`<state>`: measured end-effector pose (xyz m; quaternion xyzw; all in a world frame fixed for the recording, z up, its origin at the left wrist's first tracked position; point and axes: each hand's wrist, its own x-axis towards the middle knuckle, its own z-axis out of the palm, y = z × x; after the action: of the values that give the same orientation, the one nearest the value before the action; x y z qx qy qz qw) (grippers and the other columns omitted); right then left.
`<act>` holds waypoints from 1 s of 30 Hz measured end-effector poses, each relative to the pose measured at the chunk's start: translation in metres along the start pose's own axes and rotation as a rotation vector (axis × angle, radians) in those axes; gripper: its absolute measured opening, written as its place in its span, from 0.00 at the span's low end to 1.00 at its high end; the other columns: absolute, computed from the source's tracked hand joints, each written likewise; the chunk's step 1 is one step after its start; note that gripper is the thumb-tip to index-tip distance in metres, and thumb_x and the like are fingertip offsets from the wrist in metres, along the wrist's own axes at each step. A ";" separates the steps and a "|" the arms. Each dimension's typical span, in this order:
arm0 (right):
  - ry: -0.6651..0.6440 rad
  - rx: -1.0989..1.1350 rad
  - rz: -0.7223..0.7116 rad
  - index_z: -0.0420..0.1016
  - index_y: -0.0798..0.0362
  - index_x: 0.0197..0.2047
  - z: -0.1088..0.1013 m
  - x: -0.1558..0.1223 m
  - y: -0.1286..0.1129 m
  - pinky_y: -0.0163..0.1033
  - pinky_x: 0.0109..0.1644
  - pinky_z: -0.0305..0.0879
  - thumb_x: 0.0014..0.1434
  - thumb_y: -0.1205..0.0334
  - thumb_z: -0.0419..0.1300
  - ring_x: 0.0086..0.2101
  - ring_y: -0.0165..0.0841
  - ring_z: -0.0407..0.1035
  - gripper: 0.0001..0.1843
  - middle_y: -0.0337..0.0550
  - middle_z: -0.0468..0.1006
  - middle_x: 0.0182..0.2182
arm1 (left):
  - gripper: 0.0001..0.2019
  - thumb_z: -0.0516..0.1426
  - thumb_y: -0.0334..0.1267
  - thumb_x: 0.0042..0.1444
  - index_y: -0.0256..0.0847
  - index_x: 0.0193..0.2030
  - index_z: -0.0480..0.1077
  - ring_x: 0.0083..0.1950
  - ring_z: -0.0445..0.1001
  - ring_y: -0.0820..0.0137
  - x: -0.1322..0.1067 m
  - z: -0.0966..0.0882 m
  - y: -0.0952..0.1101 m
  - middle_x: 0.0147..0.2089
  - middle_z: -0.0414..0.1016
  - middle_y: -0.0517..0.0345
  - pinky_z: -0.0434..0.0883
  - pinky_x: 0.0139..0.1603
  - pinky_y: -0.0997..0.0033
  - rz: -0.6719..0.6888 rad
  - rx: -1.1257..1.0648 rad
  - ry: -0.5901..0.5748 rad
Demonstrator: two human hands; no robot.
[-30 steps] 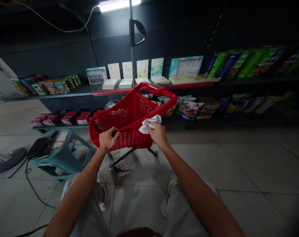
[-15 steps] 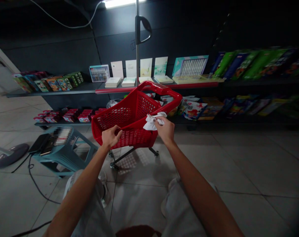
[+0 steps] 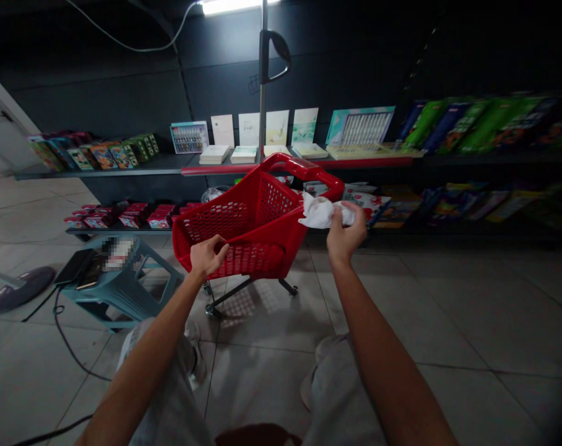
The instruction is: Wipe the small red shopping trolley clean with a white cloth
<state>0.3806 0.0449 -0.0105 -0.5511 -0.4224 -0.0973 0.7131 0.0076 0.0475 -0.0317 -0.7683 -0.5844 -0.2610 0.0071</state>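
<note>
A red plastic wheeled shopping basket [image 3: 225, 223] with mesh walls and a long handle stands on black castors in front of me. My left hand [image 3: 207, 257] grips its near rim. My right hand [image 3: 348, 226] is closed on a crumpled white cloth [image 3: 322, 212], holding it up beside the basket's right side. The cloth's end overlaps the basket's right corner in view, and I cannot tell whether they touch.
A teal plastic stool [image 3: 118, 288] with dark flat objects on it stands to the left. Dark shelves [image 3: 299, 162] of packaged goods and cards run behind the basket. A black cable [image 3: 62, 337] and a round dark base [image 3: 21, 288] lie on the tile floor.
My right hand has lifted the cloth from the basket's side and moved up and to the right. My left hand stays on the rim, and the basket has barely moved.
</note>
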 end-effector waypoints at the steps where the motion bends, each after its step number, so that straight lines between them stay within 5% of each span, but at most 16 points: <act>1: 0.026 -0.002 0.002 0.78 0.53 0.49 0.001 0.001 0.007 0.50 0.56 0.70 0.63 0.55 0.59 0.47 0.41 0.75 0.15 0.52 0.80 0.46 | 0.17 0.53 0.55 0.66 0.50 0.46 0.77 0.41 0.80 0.63 0.000 0.000 -0.002 0.41 0.84 0.59 0.65 0.40 0.67 0.002 0.000 0.003; 11: 0.149 0.060 0.356 0.67 0.52 0.47 0.039 -0.027 0.076 0.50 0.57 0.71 0.44 0.65 0.59 0.46 0.38 0.73 0.23 0.46 0.73 0.46 | 0.16 0.54 0.55 0.65 0.49 0.44 0.77 0.41 0.80 0.64 -0.002 -0.004 -0.006 0.40 0.84 0.61 0.65 0.40 0.68 0.029 -0.021 0.033; 14: 0.125 0.018 0.415 0.69 0.52 0.42 0.045 -0.038 0.074 0.51 0.58 0.71 0.42 0.63 0.60 0.47 0.41 0.72 0.20 0.47 0.74 0.44 | 0.17 0.53 0.55 0.65 0.48 0.43 0.77 0.41 0.80 0.64 -0.001 -0.003 -0.009 0.39 0.84 0.60 0.65 0.39 0.68 0.028 -0.011 0.040; 22: -0.046 0.444 0.698 0.74 0.52 0.46 0.053 -0.045 0.030 0.42 0.45 0.75 0.54 0.53 0.54 0.37 0.34 0.74 0.19 0.40 0.77 0.38 | 0.18 0.52 0.56 0.65 0.48 0.42 0.77 0.40 0.80 0.64 0.001 -0.006 -0.014 0.39 0.84 0.60 0.63 0.38 0.68 0.014 0.008 0.019; 25: -0.137 0.515 0.655 0.72 0.52 0.52 0.045 -0.044 0.018 0.39 0.47 0.73 0.59 0.46 0.52 0.40 0.33 0.75 0.24 0.41 0.77 0.42 | 0.19 0.52 0.57 0.65 0.48 0.42 0.77 0.39 0.80 0.64 0.002 -0.009 -0.014 0.37 0.83 0.60 0.62 0.37 0.68 0.002 0.018 0.015; 30: -0.197 0.332 0.559 0.71 0.51 0.58 0.041 -0.050 0.026 0.45 0.59 0.68 0.60 0.40 0.55 0.51 0.38 0.74 0.30 0.48 0.77 0.53 | 0.19 0.51 0.57 0.66 0.48 0.41 0.77 0.40 0.80 0.63 0.003 -0.009 -0.015 0.36 0.83 0.60 0.62 0.38 0.68 -0.021 0.029 0.010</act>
<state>0.3453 0.0738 -0.0628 -0.5286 -0.3318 0.2257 0.7480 -0.0085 0.0522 -0.0268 -0.7607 -0.5961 -0.2565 0.0182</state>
